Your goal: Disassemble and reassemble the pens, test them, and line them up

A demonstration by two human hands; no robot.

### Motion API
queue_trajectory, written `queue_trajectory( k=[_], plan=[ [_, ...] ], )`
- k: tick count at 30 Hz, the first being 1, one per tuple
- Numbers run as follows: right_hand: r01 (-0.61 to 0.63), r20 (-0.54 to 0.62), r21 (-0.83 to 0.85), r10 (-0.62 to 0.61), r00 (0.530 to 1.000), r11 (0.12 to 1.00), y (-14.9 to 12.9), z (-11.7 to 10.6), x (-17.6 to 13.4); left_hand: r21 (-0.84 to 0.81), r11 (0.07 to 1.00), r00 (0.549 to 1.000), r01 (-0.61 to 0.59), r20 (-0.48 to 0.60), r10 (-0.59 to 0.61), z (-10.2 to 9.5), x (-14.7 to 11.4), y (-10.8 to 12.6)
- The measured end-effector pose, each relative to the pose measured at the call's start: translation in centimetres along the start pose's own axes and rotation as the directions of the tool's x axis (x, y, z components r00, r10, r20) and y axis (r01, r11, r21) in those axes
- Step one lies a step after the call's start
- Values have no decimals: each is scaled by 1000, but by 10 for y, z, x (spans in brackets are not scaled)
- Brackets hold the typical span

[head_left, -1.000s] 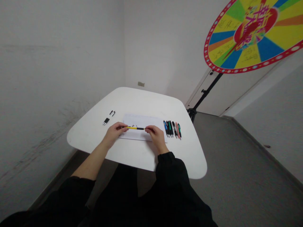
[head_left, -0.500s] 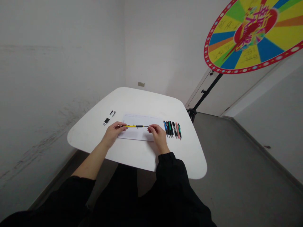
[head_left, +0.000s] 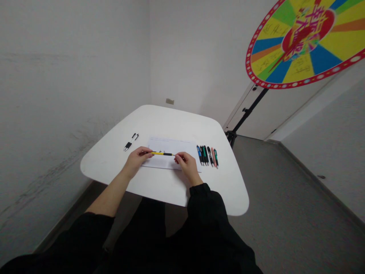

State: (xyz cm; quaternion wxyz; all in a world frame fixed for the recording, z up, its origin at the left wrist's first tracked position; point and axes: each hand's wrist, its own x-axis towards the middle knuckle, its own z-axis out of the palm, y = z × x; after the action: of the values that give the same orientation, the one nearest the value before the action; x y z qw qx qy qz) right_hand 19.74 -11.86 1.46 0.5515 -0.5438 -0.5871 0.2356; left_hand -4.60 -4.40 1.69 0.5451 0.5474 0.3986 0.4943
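Observation:
My left hand pinches the rear of a yellow pen barrel with a black grip, held level above white paper. At the barrel's right end, the fingertips of my right hand are closed on a thin pen refill. Only a short length of it shows between the barrel and the fingers. Just behind the barrel, small metallic pen parts rest on the paper, too small to make out fully.
Several pens stand in a row on the right of the white table. Black-and-white pens lie at the left. A colourful prize wheel on a black stand is beyond the table, at the right.
My right hand has moved left toward the yellow barrel. Less of the refill sticks out of the barrel's end now. My left hand has stayed nearly still.

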Motion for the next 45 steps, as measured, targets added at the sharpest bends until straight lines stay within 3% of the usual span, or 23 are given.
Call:
queue_trajectory(
  k=[21,28,32,36,41,45],
  plan=[
    [3,59,-76,1,998,997,0,1,-2,11,999,999,-40,24,40,-1,2,-1],
    [55,54,-102,-49,997,993,-2,2,-2,-6,1000,1000,-22,13,23,0,1,1],
    [62,-11,-107,-63,998,992,-1,3,-1,-40,999,999,4,-33,-5,-1,1,1],
    [101,-42,-267,-116,992,958,8,5,3,-89,996,997,-13,-72,6,-2,2,2],
    [212,107,-487,-182,977,847,15,19,7,-148,989,996,-27,-84,15,-3,3,3],
    [240,159,-590,-180,971,771,13,33,11,-169,985,996,-29,-91,14,-3,4,1]
  ],
)
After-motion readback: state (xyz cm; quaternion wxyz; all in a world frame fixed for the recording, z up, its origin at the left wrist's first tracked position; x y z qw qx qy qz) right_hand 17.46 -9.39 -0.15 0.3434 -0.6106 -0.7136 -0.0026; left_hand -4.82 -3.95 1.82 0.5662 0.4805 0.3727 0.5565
